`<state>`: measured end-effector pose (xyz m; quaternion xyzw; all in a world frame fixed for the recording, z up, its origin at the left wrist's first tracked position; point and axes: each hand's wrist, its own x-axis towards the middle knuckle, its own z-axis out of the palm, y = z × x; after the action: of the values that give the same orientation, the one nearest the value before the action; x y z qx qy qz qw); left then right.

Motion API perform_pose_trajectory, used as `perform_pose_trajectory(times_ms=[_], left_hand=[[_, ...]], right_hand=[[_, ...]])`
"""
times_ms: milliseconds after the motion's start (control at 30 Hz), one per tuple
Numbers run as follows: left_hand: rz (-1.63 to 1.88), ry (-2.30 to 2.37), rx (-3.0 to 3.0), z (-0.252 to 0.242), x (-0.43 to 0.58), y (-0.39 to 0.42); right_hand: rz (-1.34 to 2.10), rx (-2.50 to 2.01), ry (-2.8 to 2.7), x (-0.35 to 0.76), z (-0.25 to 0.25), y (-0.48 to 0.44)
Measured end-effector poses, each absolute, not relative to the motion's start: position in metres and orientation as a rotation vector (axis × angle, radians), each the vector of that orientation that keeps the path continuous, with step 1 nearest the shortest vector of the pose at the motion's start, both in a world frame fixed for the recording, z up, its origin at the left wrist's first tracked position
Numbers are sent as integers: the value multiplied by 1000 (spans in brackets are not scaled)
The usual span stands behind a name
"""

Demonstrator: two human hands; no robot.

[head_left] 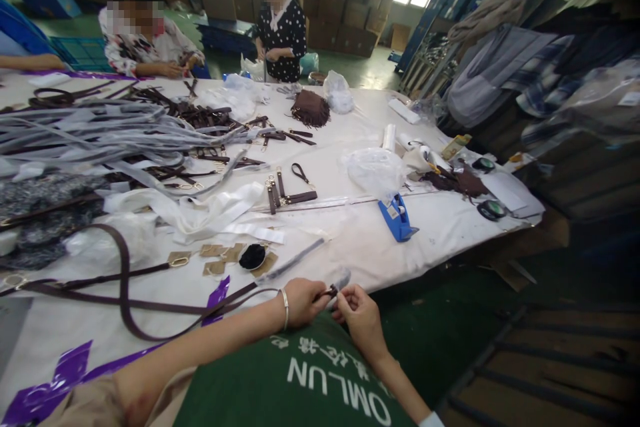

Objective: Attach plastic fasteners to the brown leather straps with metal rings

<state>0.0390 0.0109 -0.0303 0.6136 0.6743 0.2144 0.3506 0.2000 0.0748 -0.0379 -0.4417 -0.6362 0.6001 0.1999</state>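
Both hands, left hand point(303, 300) and right hand point(361, 317), pinched the strap end point(332, 291) just off the surface's point(360, 247) near edge; the brown strap point(150, 307) ran lengthwise leftward along that edge.

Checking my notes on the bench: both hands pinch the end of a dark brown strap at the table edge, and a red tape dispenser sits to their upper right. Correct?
Not quite: the head view shows the tape dispenser is blue, not red. The left hand and right hand do pinch the strap end.

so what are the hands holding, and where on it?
Both pinch the end of a long dark brown leather strap: left hand grips just behind the tip, right hand fingers work the tip itself. The rest loops across the white table.
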Motion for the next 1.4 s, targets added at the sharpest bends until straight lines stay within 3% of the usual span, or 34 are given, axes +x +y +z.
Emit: perform_pose_trajectory(times_ms=[167, 300, 500, 633, 800, 867, 1033, 1233, 1400], left_hand=[[266, 1787, 1982, -28, 47, 12], [523, 1820, 1617, -31, 52, 15], [889, 1324, 885, -35, 55, 12], [803, 1584, 1339, -29, 52, 7], [345, 1835, 1865, -20, 53, 10], [290, 1821, 1877, -17, 52, 13], [545, 1498, 1567, -12, 45, 7], [131, 1777, 1926, -16, 46, 4], [305, 1789, 1703, -21, 43, 8]], right_hand=[[1556, -1228, -1832, 203, -35, 76], [1359, -1134, -2045, 208, -36, 75], [1653, -1163, -1798, 211, -45, 72], [1618, -1120, -1859, 211, -42, 68], [1656, -1107, -1836, 205, -38, 66], [1680, -1127, -1796, 203, -38, 67], [1602, -1135, -1814, 203, -39, 71], [1706, -1201, -1810, 195, -37, 63], [1565, -1115, -1994, 190, -35, 56]])
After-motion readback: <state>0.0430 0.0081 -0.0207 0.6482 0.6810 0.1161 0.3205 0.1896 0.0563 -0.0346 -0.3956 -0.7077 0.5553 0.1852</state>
